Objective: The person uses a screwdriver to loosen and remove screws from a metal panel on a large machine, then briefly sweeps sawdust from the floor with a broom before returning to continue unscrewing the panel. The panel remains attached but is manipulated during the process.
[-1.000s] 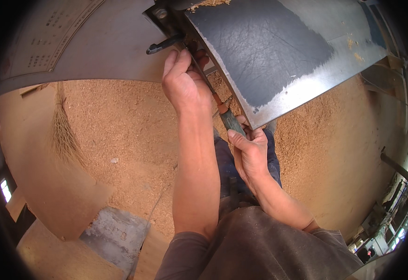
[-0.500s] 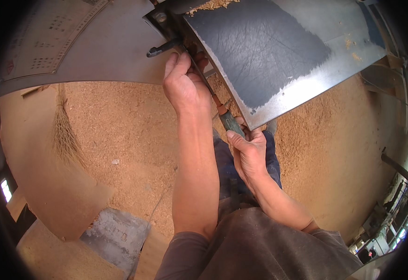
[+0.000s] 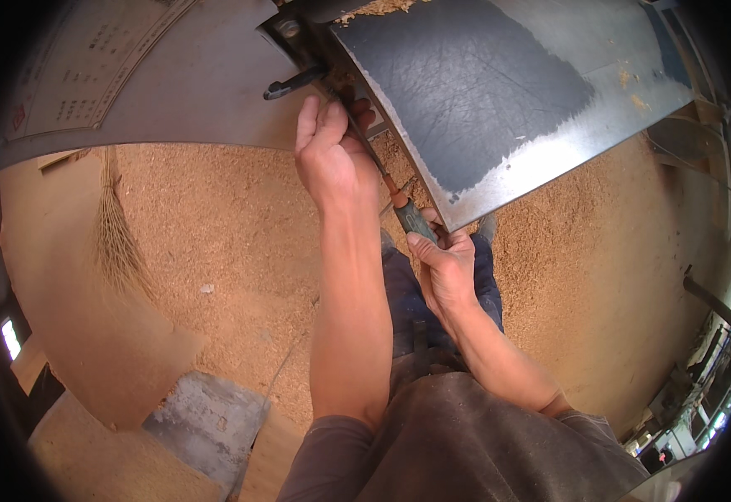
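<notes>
My right hand is closed round the dark green handle of a screwdriver, below the front corner of a metal machine table. The screwdriver has an orange collar, and its long thin shaft slants up and to the left along the table's side edge. My left hand is raised near the upper end of the shaft, its fingers curled about it. Some of those fingers lie in shadow behind the shaft. Just above them a black lever sticks out to the left. The screwdriver's tip is hidden in the dark gap.
A grey metal panel with a printed plate is at the upper left. Wood shavings cover the floor. A twig broom rests by a brown board on the left. A grey slab lies at the lower left.
My left hand's fingers have shifted very slightly down and right, a little more apart. The right hand stays on the screwdriver's handle, almost still.
</notes>
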`<action>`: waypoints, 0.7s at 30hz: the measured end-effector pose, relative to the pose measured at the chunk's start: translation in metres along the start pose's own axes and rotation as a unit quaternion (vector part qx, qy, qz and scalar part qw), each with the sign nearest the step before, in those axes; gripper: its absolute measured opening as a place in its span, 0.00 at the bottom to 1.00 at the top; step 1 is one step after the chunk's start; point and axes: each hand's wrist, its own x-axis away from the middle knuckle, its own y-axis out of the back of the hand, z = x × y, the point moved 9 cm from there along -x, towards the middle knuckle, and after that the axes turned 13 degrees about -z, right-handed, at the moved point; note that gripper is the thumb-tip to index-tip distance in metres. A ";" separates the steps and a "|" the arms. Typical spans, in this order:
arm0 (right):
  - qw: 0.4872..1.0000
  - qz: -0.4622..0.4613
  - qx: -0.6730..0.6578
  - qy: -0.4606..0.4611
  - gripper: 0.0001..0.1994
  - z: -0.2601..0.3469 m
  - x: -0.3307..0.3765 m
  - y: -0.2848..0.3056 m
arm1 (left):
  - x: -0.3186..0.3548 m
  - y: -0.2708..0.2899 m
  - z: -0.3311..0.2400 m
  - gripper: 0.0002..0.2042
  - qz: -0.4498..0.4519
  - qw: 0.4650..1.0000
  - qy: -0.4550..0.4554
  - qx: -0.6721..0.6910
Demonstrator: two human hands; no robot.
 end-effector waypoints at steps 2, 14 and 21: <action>1.000 0.001 -0.004 -0.004 0.21 -0.003 -0.001 0.002 | -0.001 0.008 -0.004 0.28 -0.005 1.000 -0.019 0.003; 0.999 0.044 0.019 -0.016 0.20 -0.013 0.006 -0.001 | 0.038 0.007 -0.055 0.25 0.076 0.992 -0.090 -0.043; 0.997 0.053 0.055 0.025 0.19 0.001 0.021 -0.013 | 0.054 -0.001 -0.082 0.20 0.113 0.988 -0.101 -0.021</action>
